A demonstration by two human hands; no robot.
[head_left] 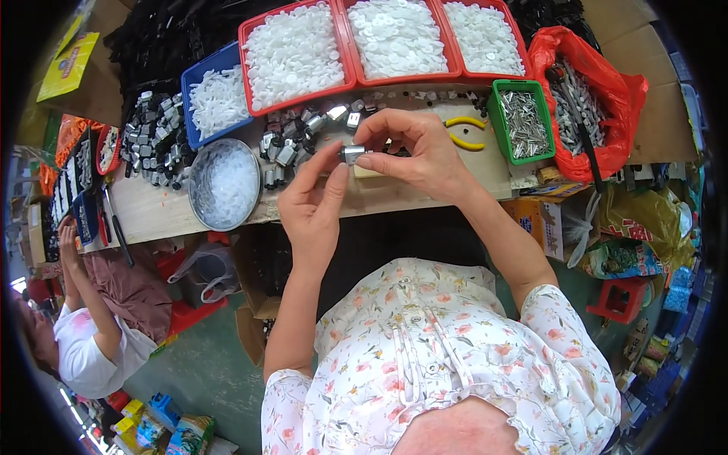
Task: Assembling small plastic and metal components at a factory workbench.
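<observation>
Between my two hands, above the front of the wooden workbench, is a small silver metal housing with a black end. My right hand pinches it from the right between thumb and fingers. From the other side, the thumb and fingertips of my left hand close on its black end. Similar silver-and-black housings lie loose on the bench just behind my left hand. Yellow-handled pliers rest behind my right hand, partly hidden by it.
Red trays of white plastic parts line the back. A blue tray and a round metal bowl stand left, near piled housings. Right are a green basket of metal pins and a red bag. Another person sits at left.
</observation>
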